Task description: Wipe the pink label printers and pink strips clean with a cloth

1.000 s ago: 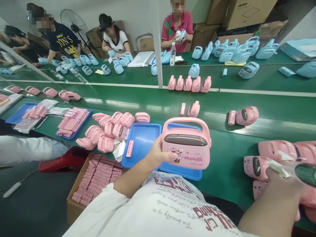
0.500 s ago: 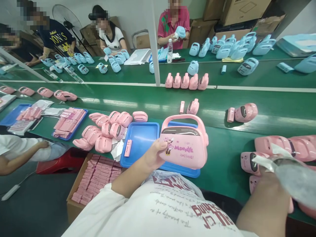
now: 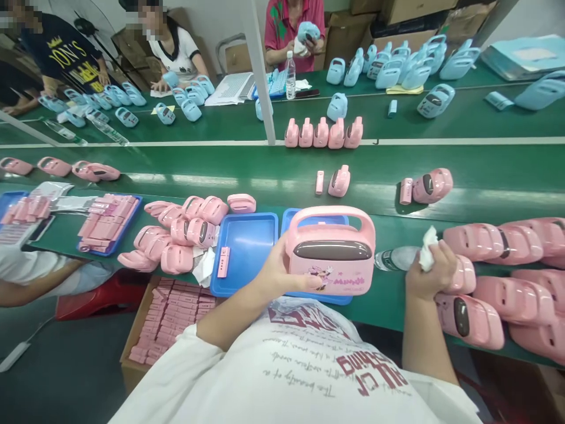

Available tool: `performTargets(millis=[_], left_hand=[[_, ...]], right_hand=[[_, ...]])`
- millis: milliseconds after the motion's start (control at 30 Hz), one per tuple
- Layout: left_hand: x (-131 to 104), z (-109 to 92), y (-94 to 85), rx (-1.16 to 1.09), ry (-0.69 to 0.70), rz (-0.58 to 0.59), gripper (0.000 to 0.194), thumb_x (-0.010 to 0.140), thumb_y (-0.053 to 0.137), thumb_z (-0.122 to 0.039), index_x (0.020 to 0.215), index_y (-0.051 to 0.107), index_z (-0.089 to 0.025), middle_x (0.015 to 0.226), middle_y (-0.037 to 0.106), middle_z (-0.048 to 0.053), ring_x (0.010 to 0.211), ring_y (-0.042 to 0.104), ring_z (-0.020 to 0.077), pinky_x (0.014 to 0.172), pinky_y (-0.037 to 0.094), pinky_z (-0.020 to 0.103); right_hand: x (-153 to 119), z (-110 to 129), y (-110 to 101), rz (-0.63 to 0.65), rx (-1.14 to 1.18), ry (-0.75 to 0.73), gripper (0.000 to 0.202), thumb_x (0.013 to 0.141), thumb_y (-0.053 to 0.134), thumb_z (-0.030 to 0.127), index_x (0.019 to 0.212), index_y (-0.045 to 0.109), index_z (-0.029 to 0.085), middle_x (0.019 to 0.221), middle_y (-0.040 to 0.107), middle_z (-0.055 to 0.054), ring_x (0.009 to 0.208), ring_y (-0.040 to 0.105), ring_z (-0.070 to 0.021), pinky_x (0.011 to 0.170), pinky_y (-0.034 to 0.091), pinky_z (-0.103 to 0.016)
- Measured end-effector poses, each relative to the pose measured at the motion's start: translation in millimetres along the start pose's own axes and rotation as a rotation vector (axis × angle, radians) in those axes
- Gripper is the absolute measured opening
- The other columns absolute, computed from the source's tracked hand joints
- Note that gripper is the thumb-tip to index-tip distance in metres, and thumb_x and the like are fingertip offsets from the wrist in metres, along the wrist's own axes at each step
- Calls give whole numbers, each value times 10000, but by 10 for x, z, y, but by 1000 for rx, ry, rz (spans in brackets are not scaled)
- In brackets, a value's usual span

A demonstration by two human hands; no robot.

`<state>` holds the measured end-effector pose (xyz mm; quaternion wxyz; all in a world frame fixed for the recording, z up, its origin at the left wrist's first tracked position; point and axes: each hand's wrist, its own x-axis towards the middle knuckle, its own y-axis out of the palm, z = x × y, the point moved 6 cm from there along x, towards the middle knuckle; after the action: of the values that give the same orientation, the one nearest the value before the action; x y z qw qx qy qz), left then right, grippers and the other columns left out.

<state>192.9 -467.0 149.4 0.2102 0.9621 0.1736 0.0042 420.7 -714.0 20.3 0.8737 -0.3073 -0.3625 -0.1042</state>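
My left hand grips the lower left side of a pink handled case, its thumb across the front. The case has a dark glossy window and a cartoon mouse print with purple lettering. It is held above a blue tray. To the right, my right hand is closed on a crumpled white tissue. A clear plastic bottle with a label lies against or just beside that hand; whether the fingers touch it I cannot tell.
Several pink cases crowd the right side. Another blue tray holds a small pink stick. More pink cases stand left, above a carton of pink sticks. Across the bench, people handle blue cases.
My right hand has moved left and up from the far right with the tissue. The bottle, blurred beside it earlier, now lies further left. The case in my left hand has tilted, showing more window.
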Motion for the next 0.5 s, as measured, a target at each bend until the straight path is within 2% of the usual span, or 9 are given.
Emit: performTargets(millis=[133, 200, 267, 300, 367, 400, 433, 500], left_hand=[[6, 1, -22, 38, 23, -61, 777, 522, 848, -215, 1221, 511, -179, 1219, 625, 125, 1125, 585, 307, 897, 499, 391], [13, 29, -35, 58, 11, -98, 791, 502, 859, -207, 1205, 499, -176, 1218, 619, 125, 1116, 586, 296, 890, 501, 385], [28, 62, -31, 76, 0, -127, 786, 503, 860, -204, 1194, 488, -178, 1214, 612, 120, 1112, 583, 281, 889, 499, 379], [39, 79, -25, 85, -4, -141, 774, 510, 858, -207, 1187, 485, -180, 1209, 610, 114, 1111, 581, 271, 894, 496, 375], [69, 112, -10, 99, -8, -166, 737, 527, 853, -220, 1165, 487, -178, 1192, 609, 102, 1106, 578, 255, 910, 486, 372], [86, 131, -6, 102, -12, -175, 721, 536, 850, -229, 1157, 489, -177, 1183, 609, 98, 1103, 577, 252, 919, 481, 375], [104, 151, -7, 102, -16, -182, 715, 538, 850, -237, 1153, 490, -178, 1177, 609, 95, 1101, 578, 253, 924, 478, 381], [132, 194, -32, 101, -30, -200, 743, 505, 864, -239, 1151, 501, -186, 1178, 607, 89, 1119, 568, 270, 958, 455, 403]], right_hand=[[115, 166, -149, 23, -29, 103, 418, 792, 434, 455, 917, 650, 120, 960, 645, -198, 1047, 591, -370, 902, 441, -551], [256, 322, -288, -4, -50, 179, 439, 816, 427, 447, 915, 681, 103, 875, 657, -166, 969, 617, -359, 838, 470, -539], [362, 639, -396, 4, 2, 195, 415, 846, 451, 431, 952, 703, 119, 771, 665, -101, 782, 655, -284, 707, 519, -445], [392, 873, -420, 35, 106, 151, 350, 839, 517, 390, 1000, 709, 145, 818, 689, -84, 779, 666, -262, 706, 528, -411], [389, 1473, -475, 74, 329, -78, 286, 836, 564, 284, 1079, 694, 208, 953, 717, -70, 828, 684, -238, 719, 547, -371], [343, 1765, -413, 230, 418, -162, 351, 844, 552, 220, 1184, 641, 225, 1087, 694, -75, 969, 666, -248, 827, 541, -407], [282, 2052, -405, 298, 497, -284, 410, 838, 554, 192, 1244, 598, 222, 1171, 662, -88, 1067, 635, -267, 894, 523, -448], [154, 2468, -380, 393, 543, -443, 500, 851, 529, 176, 1350, 493, 185, 1305, 571, -134, 1251, 509, -294, 1017, 436, -520]])
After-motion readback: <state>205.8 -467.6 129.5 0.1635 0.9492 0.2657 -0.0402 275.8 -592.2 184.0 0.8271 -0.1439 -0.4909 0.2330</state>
